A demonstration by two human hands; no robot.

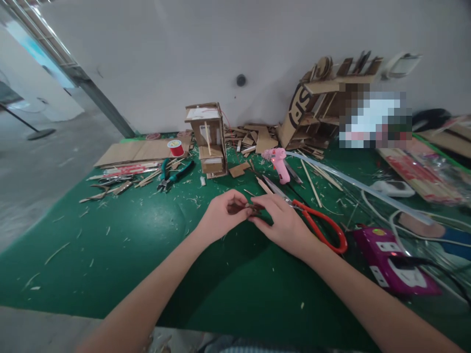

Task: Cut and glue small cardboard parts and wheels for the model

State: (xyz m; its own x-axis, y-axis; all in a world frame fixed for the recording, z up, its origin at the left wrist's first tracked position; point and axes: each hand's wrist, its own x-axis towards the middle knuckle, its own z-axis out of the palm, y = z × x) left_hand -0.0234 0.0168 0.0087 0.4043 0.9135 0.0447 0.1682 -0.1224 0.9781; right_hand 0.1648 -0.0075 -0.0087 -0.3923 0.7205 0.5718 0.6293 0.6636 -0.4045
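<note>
fingers of left hand (221, 216) and right hand (284, 224) pinch a small dark piece (253, 210), mostly hidden, unidentifiable.

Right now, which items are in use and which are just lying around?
In use: left hand, right hand, small dark piece pinched between both.
Lying about: red-handled scissors, pink glue gun, teal pliers, red spool, cardboard model, purple power strip.

Green-covered table (128, 235) was littered with pale shavings. Far edge: flat cardboard sheets (136, 151), a red thread spool (175, 147) and a cardboard tower (208, 139). Teal pliers (172, 175) lay left of centre, a pink glue gun (278, 164) and red-handled scissors (320, 225) lay right, and a purple power strip (393, 262) sat nearest the right edge.
</note>
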